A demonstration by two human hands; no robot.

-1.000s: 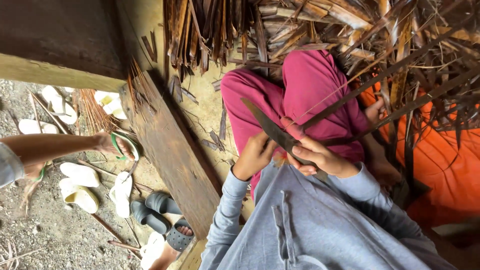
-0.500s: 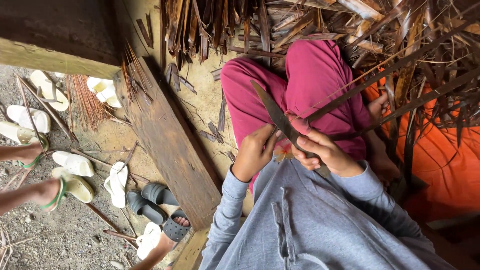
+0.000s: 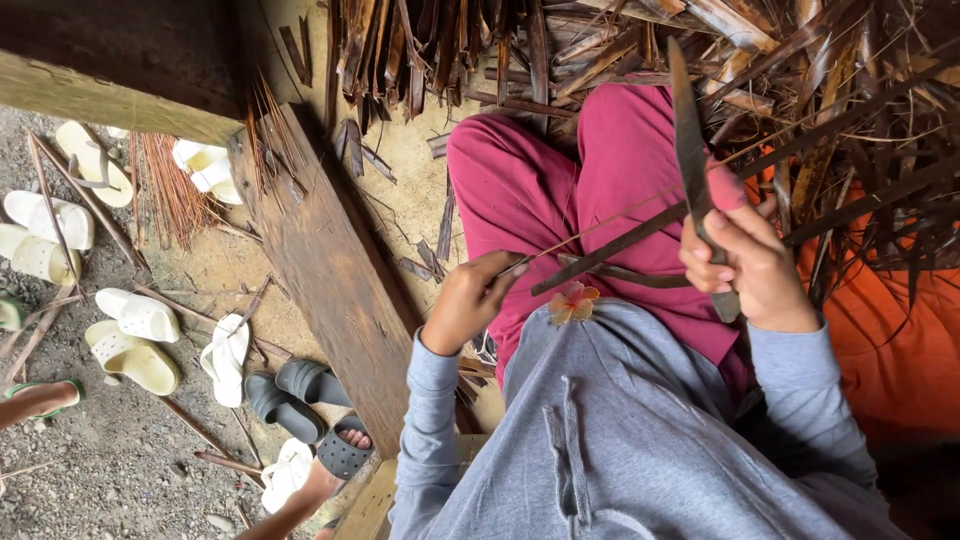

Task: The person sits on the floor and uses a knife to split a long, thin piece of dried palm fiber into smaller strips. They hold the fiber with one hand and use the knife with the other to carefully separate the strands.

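Observation:
My left hand (image 3: pixel 470 303) pinches the end of a long dry palm leaf strip (image 3: pixel 612 247) that runs up to the right across my pink trousers (image 3: pixel 560 180). My right hand (image 3: pixel 748 262) is closed on the handle of a knife (image 3: pixel 690 150). Its long dark blade points upward and crosses the strip near my fingers. Both arms are in grey sleeves. A small orange flower print (image 3: pixel 572 303) shows on my grey top.
A heap of dry palm leaves (image 3: pixel 600 40) lies ahead of my knees, with orange cloth (image 3: pixel 880 330) at right. A thick wooden beam (image 3: pixel 330 270) runs diagonally at left. Beyond it are a bundle of thin sticks (image 3: pixel 170 190), several sandals (image 3: pixel 135 335) on gravel, and another person's foot (image 3: pixel 325 478).
My hands have drawn apart: the left moved left with the strip's end, the right rose to the right with the knife. The other person's feet shifted toward the left edge.

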